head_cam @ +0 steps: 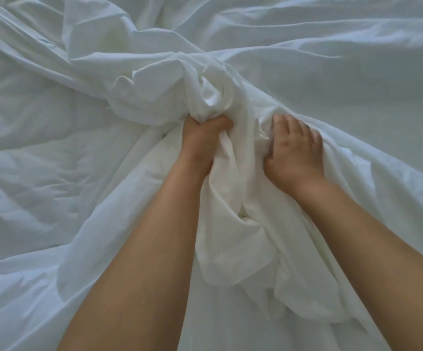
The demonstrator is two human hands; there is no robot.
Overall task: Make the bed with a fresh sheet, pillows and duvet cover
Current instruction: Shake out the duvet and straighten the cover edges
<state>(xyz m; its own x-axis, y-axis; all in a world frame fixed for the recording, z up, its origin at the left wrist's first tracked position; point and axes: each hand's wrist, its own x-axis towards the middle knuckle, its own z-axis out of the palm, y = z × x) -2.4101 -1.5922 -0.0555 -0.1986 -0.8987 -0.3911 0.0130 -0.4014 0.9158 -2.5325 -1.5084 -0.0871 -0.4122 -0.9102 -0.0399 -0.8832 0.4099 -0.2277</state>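
Left hand [205, 144]: fingers clamped on bunched white cotton bedding [220, 97], lying mid-way across the bed [362, 117]. Right hand [295, 152]: fingers curled into the same bunch alongside. Risk: an uneven pull twists the cloth tighter and knots the folds.

- Head view: white bedding [332, 72] is filling the frame out to every edge.
- Around the bedding, nothing outside the task is showing, so no non-task item is being logged.
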